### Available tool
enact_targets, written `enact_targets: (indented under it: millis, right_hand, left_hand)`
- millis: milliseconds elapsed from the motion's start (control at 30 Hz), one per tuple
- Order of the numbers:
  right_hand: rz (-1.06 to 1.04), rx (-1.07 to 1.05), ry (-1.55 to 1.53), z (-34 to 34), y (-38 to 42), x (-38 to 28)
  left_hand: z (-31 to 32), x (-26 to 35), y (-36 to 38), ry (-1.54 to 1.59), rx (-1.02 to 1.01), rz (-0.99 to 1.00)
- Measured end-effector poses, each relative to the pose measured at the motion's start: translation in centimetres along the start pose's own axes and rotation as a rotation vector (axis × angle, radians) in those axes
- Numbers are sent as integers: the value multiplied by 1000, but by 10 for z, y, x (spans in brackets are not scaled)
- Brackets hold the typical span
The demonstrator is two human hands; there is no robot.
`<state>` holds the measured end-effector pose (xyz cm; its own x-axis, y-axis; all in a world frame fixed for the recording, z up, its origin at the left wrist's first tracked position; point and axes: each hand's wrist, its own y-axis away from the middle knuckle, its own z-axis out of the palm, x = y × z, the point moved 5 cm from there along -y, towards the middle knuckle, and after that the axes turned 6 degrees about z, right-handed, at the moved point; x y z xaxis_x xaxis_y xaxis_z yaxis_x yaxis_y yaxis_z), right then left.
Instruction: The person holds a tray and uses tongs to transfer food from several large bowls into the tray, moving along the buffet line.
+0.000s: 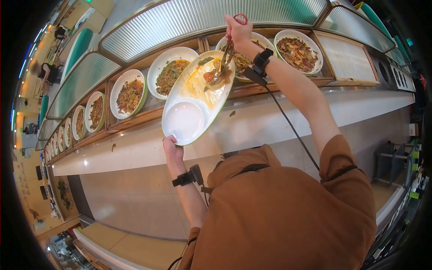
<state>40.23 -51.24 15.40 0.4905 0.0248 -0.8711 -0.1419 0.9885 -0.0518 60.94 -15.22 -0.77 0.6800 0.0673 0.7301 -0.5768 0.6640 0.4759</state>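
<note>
Brown cloth (pixel 288 220) covers one torso across the bottom centre and lower right of the frame, and two bare arms reach up from it. At upper centre, the right hand (pixel 240 35) has its fingers closed around one pair of red-handled tongs (pixel 227 50). Their lower ends are in the saucy food (pixel 216 78) at the upper end of one oval plate (pixel 180 96); whether they pinch any of it, I cannot tell. The oval plate, white with a green edge, is held tilted in the middle of the frame. The left hand (pixel 173 150) is clamped on its lower end, the thumb against the rim and the other fingers mostly hidden. Each wrist wears one black strap, two in all. Eight food-filled white bowls (pixel 130 74) can be counted in a wooden-framed row: two right of the oval plate, six to its left, with more too small to count at far left. Two dark scraps (pixel 232 113) lie on the pale ledge (pixel 270 114) below. One person (pixel 48 72) in black is at upper left.
</note>
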Motion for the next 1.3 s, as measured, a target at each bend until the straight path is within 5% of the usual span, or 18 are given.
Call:
enact_targets:
  millis: [567, 733, 967, 1300]
  right_hand:
    - [85, 46, -3, -18, 13, -14]
    - [-43, 56, -68, -38, -8, -42]
    - [46, -11, -215, -60, -12, -65]
    - [50, -43, -252, -63, 16, -10]
  left_hand:
    - [8, -2, 0, 163, -45, 30]
    - [4, -7, 8, 179, -24, 139]
    - [-27, 24, 46, 254, 123, 332]
    - [-109, 123, 70, 118, 297, 556]
